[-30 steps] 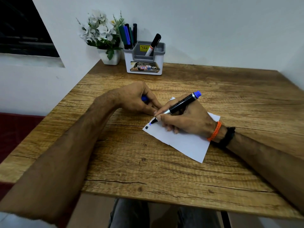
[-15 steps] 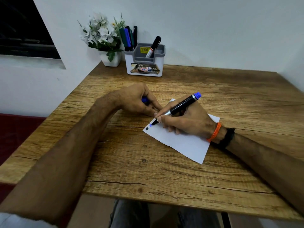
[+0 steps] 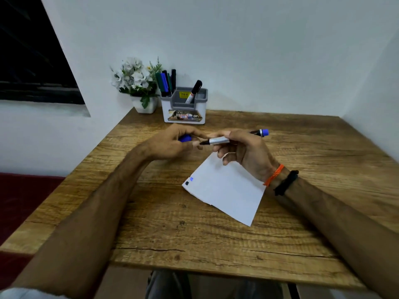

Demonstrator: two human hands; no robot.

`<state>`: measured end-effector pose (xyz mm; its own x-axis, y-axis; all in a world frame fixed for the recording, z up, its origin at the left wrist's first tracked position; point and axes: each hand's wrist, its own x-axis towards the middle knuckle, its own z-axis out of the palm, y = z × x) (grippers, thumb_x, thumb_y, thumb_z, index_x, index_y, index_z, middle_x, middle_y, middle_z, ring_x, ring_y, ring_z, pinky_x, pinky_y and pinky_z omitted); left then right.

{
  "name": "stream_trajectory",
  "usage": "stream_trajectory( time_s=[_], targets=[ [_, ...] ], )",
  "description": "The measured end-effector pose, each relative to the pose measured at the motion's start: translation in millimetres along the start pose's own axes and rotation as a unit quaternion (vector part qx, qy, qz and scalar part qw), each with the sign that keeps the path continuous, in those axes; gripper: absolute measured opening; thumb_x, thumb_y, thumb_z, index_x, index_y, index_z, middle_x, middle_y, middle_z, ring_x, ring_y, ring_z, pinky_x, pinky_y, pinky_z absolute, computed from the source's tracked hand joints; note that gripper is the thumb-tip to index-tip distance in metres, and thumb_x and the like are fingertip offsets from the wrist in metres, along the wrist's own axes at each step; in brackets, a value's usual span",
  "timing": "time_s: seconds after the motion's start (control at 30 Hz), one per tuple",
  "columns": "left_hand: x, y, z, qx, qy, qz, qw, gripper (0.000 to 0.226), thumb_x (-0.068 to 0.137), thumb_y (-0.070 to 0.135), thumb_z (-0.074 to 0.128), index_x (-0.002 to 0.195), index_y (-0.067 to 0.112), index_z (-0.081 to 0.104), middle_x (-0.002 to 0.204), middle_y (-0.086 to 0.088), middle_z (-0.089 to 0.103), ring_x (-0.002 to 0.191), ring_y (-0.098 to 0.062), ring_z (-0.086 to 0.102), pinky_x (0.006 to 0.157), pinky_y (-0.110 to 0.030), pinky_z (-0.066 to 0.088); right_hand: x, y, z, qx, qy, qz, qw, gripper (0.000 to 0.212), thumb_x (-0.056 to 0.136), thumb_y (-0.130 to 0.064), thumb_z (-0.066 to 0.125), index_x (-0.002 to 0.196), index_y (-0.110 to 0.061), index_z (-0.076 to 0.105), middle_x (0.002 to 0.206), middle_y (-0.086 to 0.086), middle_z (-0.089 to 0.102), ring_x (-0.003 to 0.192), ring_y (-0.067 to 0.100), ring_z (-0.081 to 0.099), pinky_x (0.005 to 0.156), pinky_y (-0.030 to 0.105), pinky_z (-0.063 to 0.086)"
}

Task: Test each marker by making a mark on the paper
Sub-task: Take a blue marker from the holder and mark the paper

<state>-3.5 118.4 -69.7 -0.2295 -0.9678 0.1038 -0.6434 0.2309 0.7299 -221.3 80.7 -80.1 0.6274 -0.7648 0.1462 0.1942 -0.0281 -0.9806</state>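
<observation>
1. Both hands hover above the table, nearly touching: the right hand (image 3: 244, 152) curls its fingers round the blue marker (image 3: 218, 140), tip bare and aimed left, while the left hand (image 3: 172, 143) grips the blue cap (image 3: 185, 138) just beside that tip.
2. That marker sits level above the paper (image 3: 226, 188), clear of it; the sheet lies flat on the wooden table (image 3: 194, 234), with a blue mark (image 3: 191, 179) and a dark mark (image 3: 187, 183) close together at its near-left corner.
3. Judging by those marks, this marker looks tested and the step in hand is recapping: the cap's mouth must line up with the tip and push on straight.
4. At the table's far edge stands a grey-and-white pen holder (image 3: 184, 108); its left compartment holds several upright markers (image 3: 166, 83), green, blue and dark, and another compartment holds one black-capped marker (image 3: 194, 91) leaning right.
5. Beside the holder sits a white flowerpot (image 3: 145, 106) of white flowers.
</observation>
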Motion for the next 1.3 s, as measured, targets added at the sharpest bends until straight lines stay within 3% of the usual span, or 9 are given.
stream_trajectory(
  time_s=[0.1, 0.2, 0.33, 0.7, 0.87, 1.07, 1.17, 1.3],
  targets=[
    [1, -1, 4, -0.049, 0.028, -0.021, 0.998, 0.030, 0.096, 0.005, 0.051, 0.123, 0.018, 0.049, 0.087, 0.006, 0.071, 0.076, -0.011, 0.061, 0.073, -0.035, 0.049, 2, -1, -3, -0.014, 0.016, -0.006, 1.000, 0.034, 0.086, -0.025, 0.051, 0.103, -0.005, 0.074, 0.074, 0.009, 0.064, 0.059, 0.015, 0.059, 0.051, 0.025, 0.051],
    [1, -2, 8, -0.094, 0.043, -0.037, 0.994, 0.024, 0.094, 0.001, 0.052, 0.114, 0.011, 0.044, 0.088, -0.001, 0.069, 0.079, -0.011, 0.067, 0.078, -0.037, 0.054, 2, 0, -3, -0.045, 0.052, -0.019, 0.997, 0.019, 0.095, -0.016, 0.056, 0.099, -0.006, 0.071, 0.074, 0.009, 0.068, 0.057, 0.016, 0.061, 0.050, 0.026, 0.051],
    [3, -4, 10, -0.117, 0.045, -0.022, 0.992, 0.019, 0.090, 0.000, 0.059, 0.108, 0.002, 0.051, 0.095, -0.011, 0.073, 0.084, -0.022, 0.071, 0.077, -0.034, 0.058, 2, -1, -1, -0.073, 0.076, -0.025, 0.994, 0.008, 0.094, -0.012, 0.061, 0.094, -0.007, 0.067, 0.079, 0.011, 0.073, 0.057, 0.017, 0.063, 0.050, 0.026, 0.051],
    [3, 0, 8, -0.139, 0.100, 0.021, 0.985, 0.019, 0.083, -0.004, 0.067, 0.100, 0.002, 0.062, 0.090, -0.005, 0.067, 0.073, -0.008, 0.069, 0.068, -0.020, 0.055, 5, 5, -6, -0.096, 0.105, -0.054, 0.988, 0.011, 0.093, -0.016, 0.066, 0.094, -0.006, 0.071, 0.070, 0.003, 0.069, 0.051, 0.015, 0.056, 0.049, 0.026, 0.048],
    [5, -4, 8, -0.124, 0.104, 0.046, 0.986, 0.017, 0.083, 0.003, 0.068, 0.099, 0.007, 0.068, 0.091, -0.004, 0.069, 0.079, -0.013, 0.067, 0.075, -0.025, 0.056, 4, 8, -6, -0.122, 0.088, -0.067, 0.986, 0.018, 0.091, -0.017, 0.068, 0.102, -0.004, 0.074, 0.081, 0.012, 0.073, 0.055, 0.018, 0.060, 0.051, 0.027, 0.050],
    [6, -6, 7, -0.159, 0.120, 0.061, 0.978, 0.024, 0.085, 0.000, 0.064, 0.108, 0.001, 0.066, 0.090, -0.001, 0.071, 0.072, -0.006, 0.066, 0.067, -0.019, 0.054, 6, 9, -11, -0.073, 0.054, -0.043, 0.995, 0.023, 0.096, -0.013, 0.059, 0.113, -0.002, 0.069, 0.096, 0.017, 0.076, 0.064, 0.018, 0.071, 0.056, 0.023, 0.053],
    [7, -8, 6, -0.183, 0.148, 0.049, 0.971, 0.018, 0.089, 0.010, 0.059, 0.103, 0.004, 0.066, 0.083, -0.005, 0.069, 0.066, -0.005, 0.063, 0.062, -0.019, 0.054, 5, 9, -9, -0.112, 0.064, -0.081, 0.988, 0.019, 0.094, -0.013, 0.064, 0.106, -0.002, 0.071, 0.088, 0.015, 0.076, 0.056, 0.015, 0.067, 0.050, 0.022, 0.052],
    [10, -6, 11, -0.153, 0.192, 0.041, 0.969, 0.036, 0.100, 0.026, 0.041, 0.098, 0.000, 0.066, 0.068, -0.002, 0.056, 0.055, -0.004, 0.048, 0.051, -0.017, 0.040, 7, 16, -5, -0.275, 0.087, -0.187, 0.939, 0.014, 0.096, -0.017, 0.063, 0.095, -0.006, 0.071, 0.061, 0.000, 0.062, 0.046, 0.004, 0.047, 0.045, 0.019, 0.036]
  ],
)
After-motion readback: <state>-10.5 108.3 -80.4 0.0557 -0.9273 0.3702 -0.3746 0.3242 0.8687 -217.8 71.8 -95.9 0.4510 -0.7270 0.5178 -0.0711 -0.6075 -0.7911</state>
